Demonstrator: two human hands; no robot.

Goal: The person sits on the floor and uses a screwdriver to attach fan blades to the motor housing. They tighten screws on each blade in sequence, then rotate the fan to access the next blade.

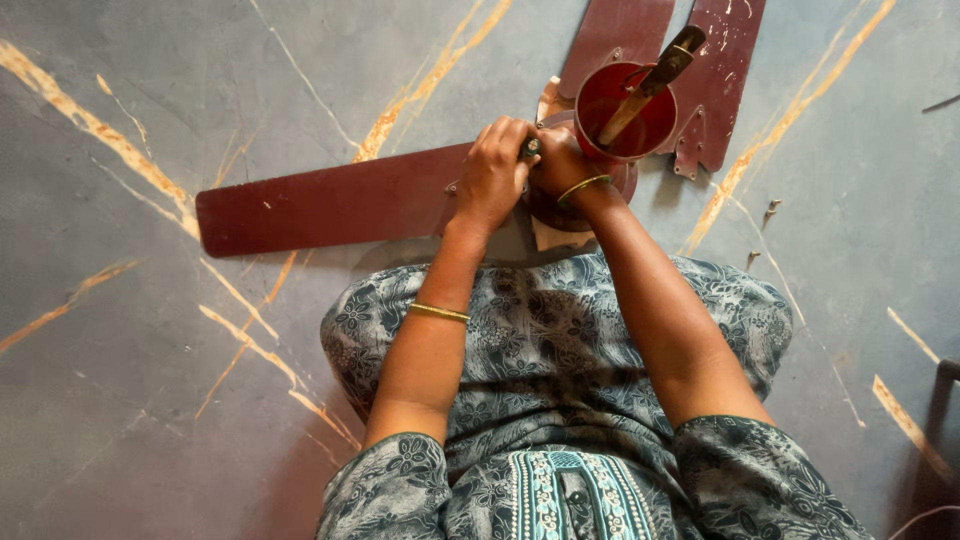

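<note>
Dark maroon metal ceiling fan (590, 185), upper centre of frame, lying on the grey streaked stone floor (150, 400) with one long maroon blade (320, 205) reaching left and its red cup-shaped canopy (625, 110) upturned. Left hand (492, 175) has its fingers curled around a small dark tool handle (531, 148) at the hub. Right hand (560, 165) presses against the hub beside it, apparently steadying it; its finger state cannot be told.

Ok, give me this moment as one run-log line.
left hand: grips small tool | right hand: on fan hub | blade: flat on floor | red cup: above hub
</note>
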